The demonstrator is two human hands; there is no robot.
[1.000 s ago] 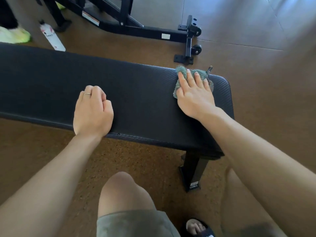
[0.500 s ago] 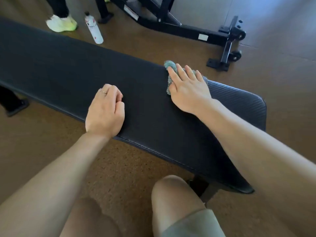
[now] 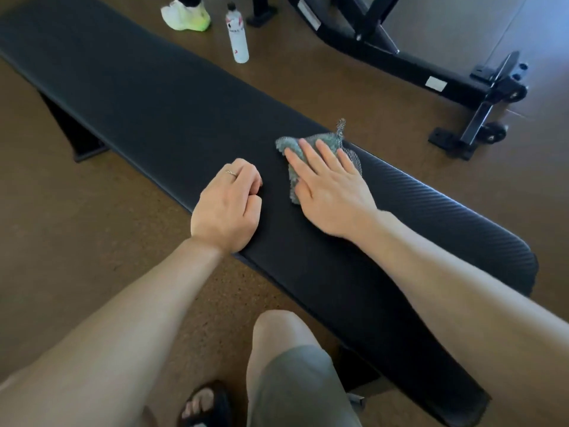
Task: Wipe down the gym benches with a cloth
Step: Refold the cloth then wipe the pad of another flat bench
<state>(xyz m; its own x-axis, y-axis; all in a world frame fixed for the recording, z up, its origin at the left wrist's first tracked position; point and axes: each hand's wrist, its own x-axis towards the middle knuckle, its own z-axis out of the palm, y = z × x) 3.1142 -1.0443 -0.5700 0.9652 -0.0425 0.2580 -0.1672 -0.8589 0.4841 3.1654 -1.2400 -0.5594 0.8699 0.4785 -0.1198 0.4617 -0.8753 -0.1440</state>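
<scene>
From the head camera we look down on a long black padded bench (image 3: 160, 97) running diagonally from upper left to lower right, its pad finely ribbed near the right end. Our right hand (image 3: 331, 192) lies flat on a grey-green cloth (image 3: 291, 146) near the bench's far edge, fingers (image 3: 311, 158) straight and slightly apart, pressing it onto the pad. Our left hand (image 3: 226, 208) rests just beside it on the near edge, fingers curled in, holding nothing; a ring (image 3: 231, 173) shows on one. The floor (image 3: 77, 241) is brown and speckled. Beyond the bench stand a white bottle (image 3: 237, 33), a pale shoe (image 3: 186, 15) and a black equipment frame (image 3: 431, 75) with small wheels.
</scene>
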